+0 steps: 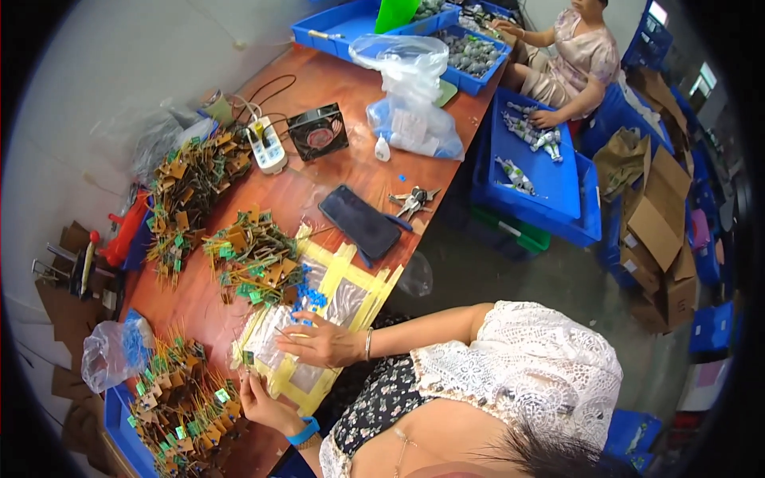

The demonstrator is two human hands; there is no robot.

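Note:
My left hand (pixel 269 405), with a blue band at its wrist, is closed with thumb and fingers around a small dark-green circuit board (pixel 248 358). My right hand (pixel 317 341), a bangle on its wrist, lies palm down just beyond it, fingers stretched out and apart. Under both hands is a work mat (pixel 344 272) of clear plastic edged with yellow tape. Small blue pieces (pixel 311 298) are scattered on the mat past my right fingers. Heaps of wired circuit boards (pixel 253 259) lie close to my hands, with another pile of wired boards (pixel 179 406) at the near left.
A phone (pixel 358 221), keys (pixel 413 201), a black fan (pixel 318 132) and a white power strip (pixel 266 146) sit on the red-brown table (pixel 275 191). Plastic bags (pixel 410 111) and blue trays (pixel 327 40) fill its far end. A co-worker (pixel 586 60) sits beyond blue crates (pixel 534 175); cardboard boxes (pixel 657 211) stand right.

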